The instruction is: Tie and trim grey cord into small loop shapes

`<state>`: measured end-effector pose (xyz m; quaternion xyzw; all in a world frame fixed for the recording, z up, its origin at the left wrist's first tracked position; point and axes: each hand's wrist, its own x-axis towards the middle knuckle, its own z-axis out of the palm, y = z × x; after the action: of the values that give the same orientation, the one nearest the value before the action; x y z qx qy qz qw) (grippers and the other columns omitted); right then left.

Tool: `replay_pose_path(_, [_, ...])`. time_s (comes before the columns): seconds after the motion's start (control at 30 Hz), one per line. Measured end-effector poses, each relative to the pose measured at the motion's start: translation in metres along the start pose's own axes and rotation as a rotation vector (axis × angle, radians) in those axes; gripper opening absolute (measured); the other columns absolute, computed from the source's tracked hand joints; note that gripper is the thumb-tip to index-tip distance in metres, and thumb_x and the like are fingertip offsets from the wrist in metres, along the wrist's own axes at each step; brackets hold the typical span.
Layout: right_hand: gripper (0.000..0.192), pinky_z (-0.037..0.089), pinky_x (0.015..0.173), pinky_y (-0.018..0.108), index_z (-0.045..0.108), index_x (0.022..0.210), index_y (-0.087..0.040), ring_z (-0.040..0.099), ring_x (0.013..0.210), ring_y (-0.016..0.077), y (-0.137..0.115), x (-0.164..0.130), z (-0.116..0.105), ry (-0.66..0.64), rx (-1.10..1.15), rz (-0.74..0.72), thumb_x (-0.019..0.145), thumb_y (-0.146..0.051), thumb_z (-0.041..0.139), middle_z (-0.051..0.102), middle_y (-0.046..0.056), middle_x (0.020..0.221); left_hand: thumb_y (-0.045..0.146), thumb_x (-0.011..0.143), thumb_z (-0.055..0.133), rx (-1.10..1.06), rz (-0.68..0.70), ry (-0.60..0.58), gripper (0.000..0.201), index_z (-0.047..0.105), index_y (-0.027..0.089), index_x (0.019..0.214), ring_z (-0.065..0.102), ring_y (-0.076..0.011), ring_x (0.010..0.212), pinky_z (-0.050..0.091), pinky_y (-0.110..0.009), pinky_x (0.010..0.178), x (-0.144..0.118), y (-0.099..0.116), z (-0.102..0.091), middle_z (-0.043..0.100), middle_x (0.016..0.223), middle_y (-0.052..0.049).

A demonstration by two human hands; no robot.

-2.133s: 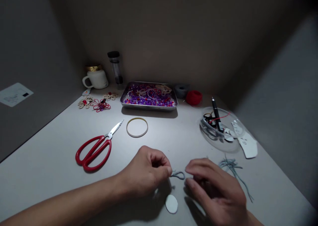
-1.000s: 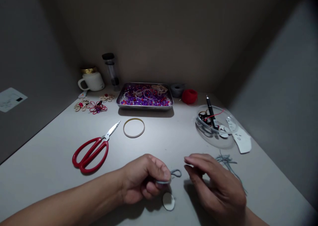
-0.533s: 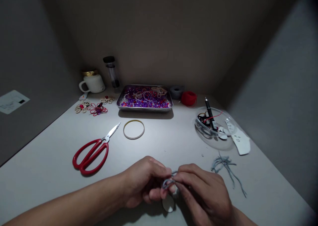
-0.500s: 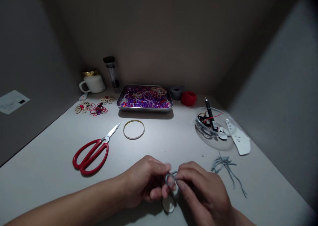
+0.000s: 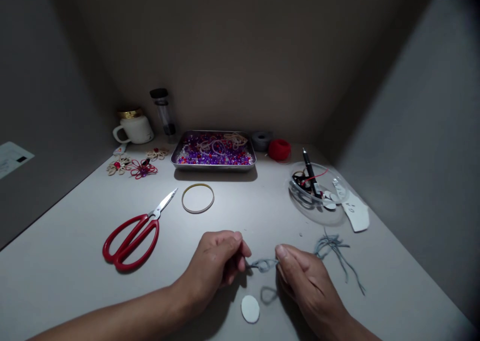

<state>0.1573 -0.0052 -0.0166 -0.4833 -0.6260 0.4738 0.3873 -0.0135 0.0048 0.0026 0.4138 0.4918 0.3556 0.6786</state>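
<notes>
Metal tray (image 5: 178,161) at surface's far edge held purple, red beads, pale cord loops. Clear bowl (image 5: 318,212) near right edge held pen, red wire, white discs. Left hand (image 5: 215,263) and right hand (image 5: 303,281) fingers pinched grey cord loop (image 5: 263,265) taut between them, near front edge, above white disc (image 5: 250,308). Knot detail too dim.

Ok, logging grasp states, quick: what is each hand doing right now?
Left hand: closed, pinching one end of the grey cord loop.
Right hand: closed, pinching its other end.
</notes>
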Motion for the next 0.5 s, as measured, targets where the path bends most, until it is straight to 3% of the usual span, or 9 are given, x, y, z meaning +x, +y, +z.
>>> replay_pose_path(0.13, [0.044,0.02,0.039,0.024,0.027,0.053,-0.022,0.023,0.042,0.0087,-0.003,0.001,0.003,-0.039,-0.011,0.023,0.089,-0.048,0.034,0.023,-0.007,0.048,0.043,0.082,0.047,0.011,0.074,-0.075,0.035,0.061,0.012,0.076,0.033,-0.0062,0.043,0.023,-0.019,0.04,-0.005,-0.003,0.001,0.049,0.056,0.001])
replay_pose_path(0.27, [0.049,0.021,0.041,0.024,0.029,0.05,-0.021,0.024,0.044,0.0091,-0.005,0.003,0.005,-0.07,-0.075,0.042,0.085,-0.053,0.038,0.025,-0.006,0.048,0.041,0.078,0.055,0.186,0.157,-0.186,0.031,0.059,0.012,0.068,0.037,-0.0092,0.05,0.028,-0.023,0.047,-0.008,-0.005,0.004,0.044,0.054,0.002])
replay_pose_path(0.37, [0.055,0.022,0.041,0.023,0.034,0.045,-0.02,0.029,0.042,0.0089,-0.002,0.003,0.005,-0.095,-0.019,0.104,0.083,-0.059,0.037,0.03,-0.005,0.043,0.04,0.075,0.057,0.28,0.173,-0.135,0.031,0.054,0.013,0.06,0.038,-0.0107,0.052,0.029,-0.024,0.049,-0.006,-0.01,0.006,0.044,0.053,0.001])
replay_pose_path(0.5, [0.06,0.019,0.037,0.021,0.053,0.057,-0.016,0.026,0.033,0.0075,0.001,0.004,0.002,-0.049,0.267,0.208,0.085,-0.062,0.026,0.035,-0.006,0.035,0.047,0.075,0.056,0.16,0.123,-0.067,0.037,0.051,0.015,0.059,0.031,-0.0086,0.044,0.023,-0.024,0.045,-0.001,-0.011,0.007,0.038,0.046,0.004])
